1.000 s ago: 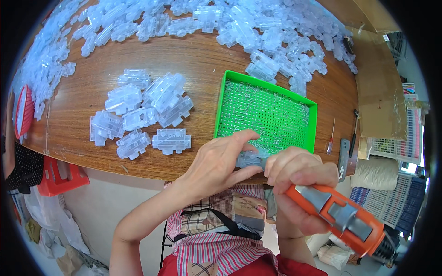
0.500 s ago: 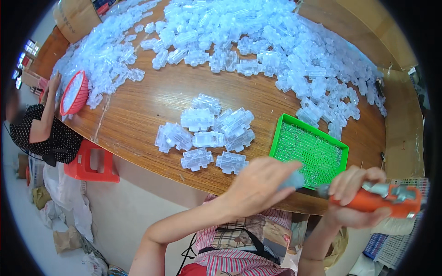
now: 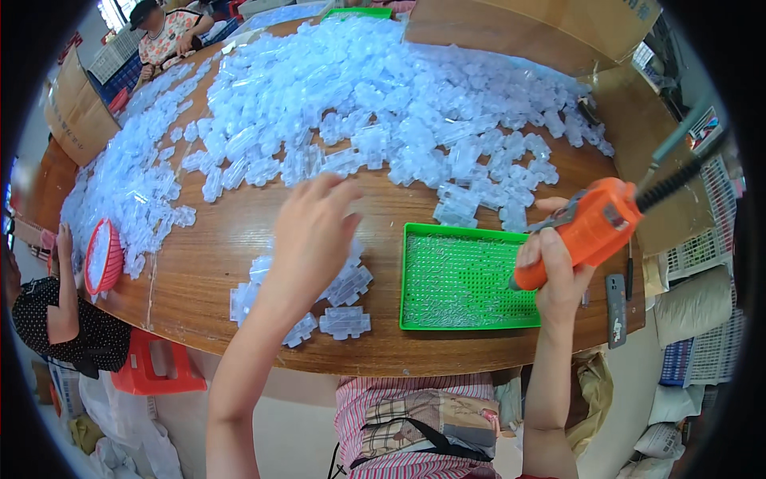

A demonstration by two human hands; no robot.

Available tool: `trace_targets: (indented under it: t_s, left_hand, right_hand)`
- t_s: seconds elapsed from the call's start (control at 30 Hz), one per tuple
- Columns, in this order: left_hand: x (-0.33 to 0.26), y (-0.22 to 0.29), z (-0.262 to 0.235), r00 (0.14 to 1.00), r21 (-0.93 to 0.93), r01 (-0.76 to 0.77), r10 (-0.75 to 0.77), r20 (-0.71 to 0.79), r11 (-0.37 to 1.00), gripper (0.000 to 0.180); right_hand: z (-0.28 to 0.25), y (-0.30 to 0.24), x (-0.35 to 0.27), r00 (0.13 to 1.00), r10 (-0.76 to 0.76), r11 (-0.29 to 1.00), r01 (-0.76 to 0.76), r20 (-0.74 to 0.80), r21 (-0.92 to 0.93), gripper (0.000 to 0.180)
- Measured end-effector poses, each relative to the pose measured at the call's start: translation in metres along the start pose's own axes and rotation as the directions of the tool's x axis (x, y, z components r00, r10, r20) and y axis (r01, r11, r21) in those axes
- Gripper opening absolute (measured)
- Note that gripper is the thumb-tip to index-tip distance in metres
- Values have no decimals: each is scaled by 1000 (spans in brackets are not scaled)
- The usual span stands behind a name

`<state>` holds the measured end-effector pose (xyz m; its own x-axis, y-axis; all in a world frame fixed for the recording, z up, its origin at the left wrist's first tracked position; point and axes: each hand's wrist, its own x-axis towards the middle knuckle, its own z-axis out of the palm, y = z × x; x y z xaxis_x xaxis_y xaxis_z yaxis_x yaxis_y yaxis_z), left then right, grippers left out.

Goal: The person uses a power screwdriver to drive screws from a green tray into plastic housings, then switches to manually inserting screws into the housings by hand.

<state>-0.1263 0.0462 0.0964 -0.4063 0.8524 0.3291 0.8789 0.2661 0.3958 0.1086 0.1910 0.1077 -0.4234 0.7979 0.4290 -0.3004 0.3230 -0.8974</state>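
My right hand [image 3: 554,267] is wrapped round an orange power screwdriver [image 3: 586,231], its tip pointing down and left over the right side of a green perforated tray [image 3: 469,321]. Small metal screws [image 3: 435,279] are spread in that tray. My left hand [image 3: 315,227] is in the air over a small group of clear plastic housings [image 3: 345,322], its fingers apart and nothing visible in them. The hand and forearm hide part of that group. Beyond both hands lies a large heap of similar clear plastic parts [image 3: 335,88].
A red basket [image 3: 113,259] stands at the table's left edge, near a person in dotted clothing [image 3: 72,327]. Another person [image 3: 167,40] sits at the far left. Cardboard [image 3: 638,144] walls the right side. A grey flat tool [image 3: 616,310] lies right of the tray.
My left hand has moved left and away from the screwdriver, and the clear part it held no longer shows in it. My right hand has raised and turned the screwdriver. The view has shifted.
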Motion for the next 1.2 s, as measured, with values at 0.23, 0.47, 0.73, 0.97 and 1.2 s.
trace_targets:
  t_s: [0.23,0.47,0.73,0.97,1.2]
  left_hand:
    - [107,-23,100,799,143,-593,601,-19,793,53]
    - [70,3,59,954,-124,-277,288,80,953,51]
    - [-66,78,39,915,-324,-268,345,209,907,75]
    - [-107,82,89,971,-379,-227,238,-19,897,106]
    - [-105,81,94,980,-466,-195,195,-49,863,111]
  right_hand:
    - [3,18,-5,997,77,987,-73,-19,142,22]
    - [-3,27,4,996,33,990,-22,-81,139,17]
    - [10,54,2,1000,-16,994,17,-16,104,36]
    - [14,63,-3,998,-45,995,48,-38,86,43]
    - [11,65,-1,999,-40,997,41,-27,70,45]
